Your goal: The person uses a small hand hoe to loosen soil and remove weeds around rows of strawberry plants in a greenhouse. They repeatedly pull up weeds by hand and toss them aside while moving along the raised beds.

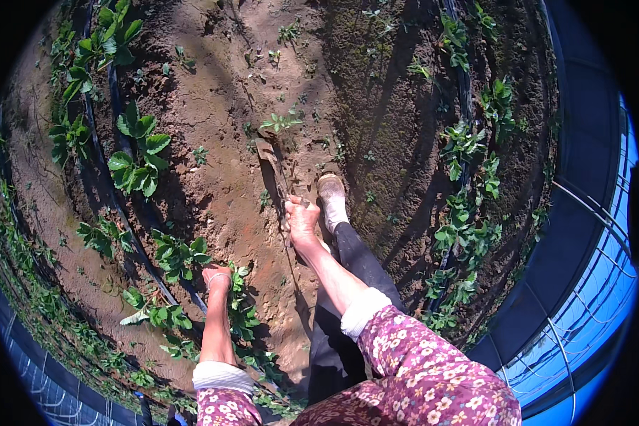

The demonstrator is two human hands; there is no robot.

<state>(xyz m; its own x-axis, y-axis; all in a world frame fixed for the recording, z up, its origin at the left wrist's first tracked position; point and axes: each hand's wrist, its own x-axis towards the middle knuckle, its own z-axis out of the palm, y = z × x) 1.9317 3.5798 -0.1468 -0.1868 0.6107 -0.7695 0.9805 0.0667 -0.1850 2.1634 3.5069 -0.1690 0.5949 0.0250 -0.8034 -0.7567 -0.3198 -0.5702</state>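
My right hand [302, 219] is closed around a hand tool with a long, dirt-coloured blade [268, 153]. The blade points away from me, low over the soil of the furrow, and its far end is beside a small weed [281, 122]. My left hand [216, 274], with a band at the wrist, reaches into the strawberry plants on the left bed. Leaves of one plant [177, 256] partly cover its fingers, so whether it grips anything is unclear. More strawberry leaves [238, 277] lie just right of that wrist.
Black drip lines [121, 205] run along the left bed among strawberry plants [140, 154]. Another planted row [460, 213] follows a drip line on the right. My shoe [332, 193] stands in the furrow. Dark sheeting [586, 138] and metal tubes [591, 205] border the far right.
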